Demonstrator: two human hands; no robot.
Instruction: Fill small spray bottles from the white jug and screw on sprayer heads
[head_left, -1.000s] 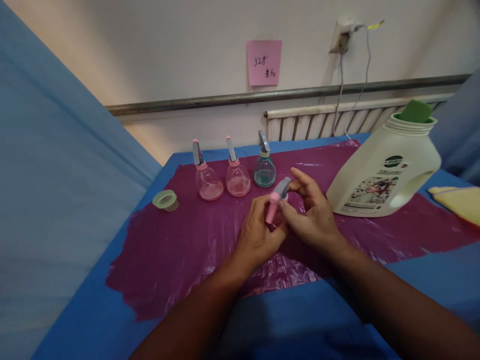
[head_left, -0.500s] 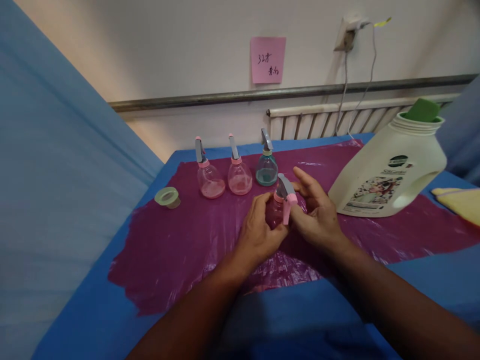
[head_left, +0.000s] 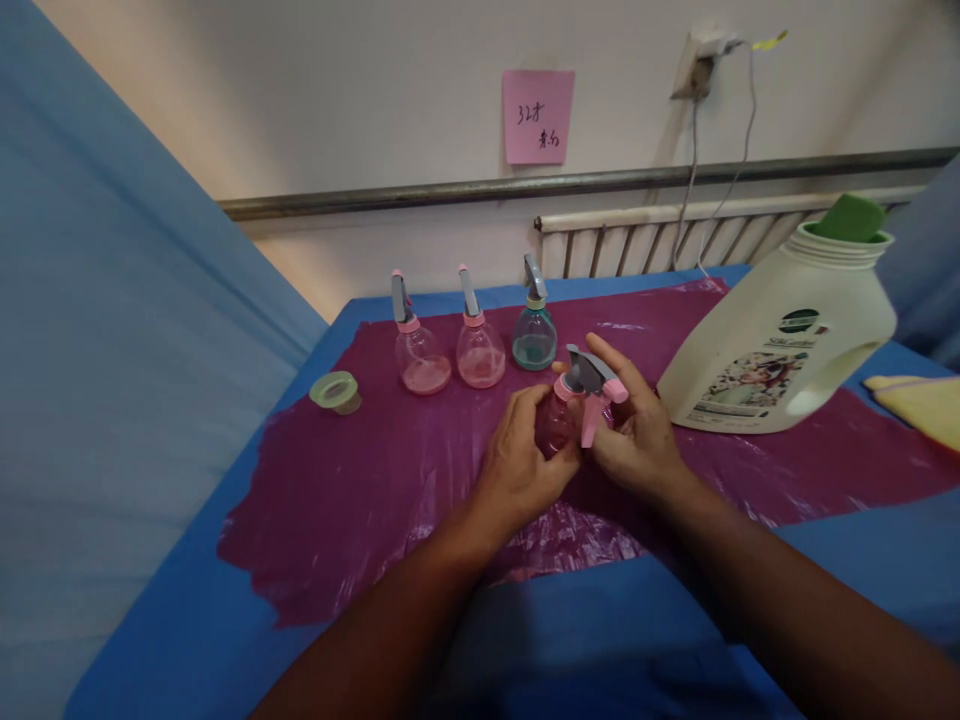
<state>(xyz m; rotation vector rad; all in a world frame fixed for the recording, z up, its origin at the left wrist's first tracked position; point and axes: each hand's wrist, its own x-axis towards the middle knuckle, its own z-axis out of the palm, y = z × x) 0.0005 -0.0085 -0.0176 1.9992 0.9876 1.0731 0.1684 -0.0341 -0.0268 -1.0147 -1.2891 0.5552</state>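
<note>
A small clear spray bottle [head_left: 556, 420] with a grey and pink trigger head [head_left: 592, 385] stands on the purple plastic sheet [head_left: 360, 500]. My left hand [head_left: 517, 465] wraps round the bottle's round body. The fingers of my right hand [head_left: 634, 430] are closed round the trigger head. Behind them three more small spray bottles stand in a row: two pink ones [head_left: 420, 355] [head_left: 480, 350] and a teal one [head_left: 534, 338].
A large white detergent jug [head_left: 780, 330] with a green insert in its mouth stands at the right. A green cap [head_left: 335, 392] lies at the left. A yellow cloth [head_left: 919, 405] is at the far right. Blue screens flank the blue table [head_left: 187, 640].
The trigger head has turned round on the bottle: its pink lever pointed left a second ago and now points to the right, under my right hand. The left hand keeps hold of the body.
</note>
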